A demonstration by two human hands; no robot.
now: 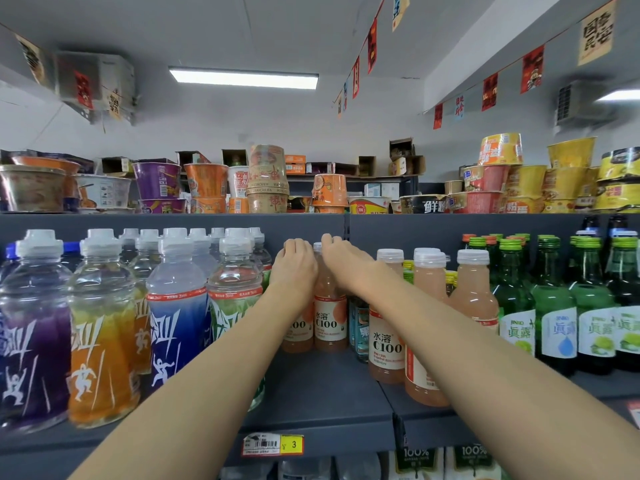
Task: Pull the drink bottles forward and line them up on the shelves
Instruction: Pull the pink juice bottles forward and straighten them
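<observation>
Both arms reach deep into the dark grey shelf (322, 393). My left hand (294, 268) curls over the top of a pink C100 juice bottle (298, 332) at the back, its cap hidden. My right hand (341, 259) wraps the neck of a second pink C100 bottle (330, 320) right beside it. Both bottles stand upright, well behind the shelf's front edge. More pink C100 bottles (386, 327) stand further forward on the right, partly behind my right forearm.
Sports drinks with white caps (176, 306) fill the shelf's left side. Green glass bottles (557, 317) crowd the right. A small blue-labelled bottle (362, 332) stands behind the pink ones. Instant noodle bowls (266, 178) are stacked on top. A yellow price tag (292, 444) hangs on the front edge.
</observation>
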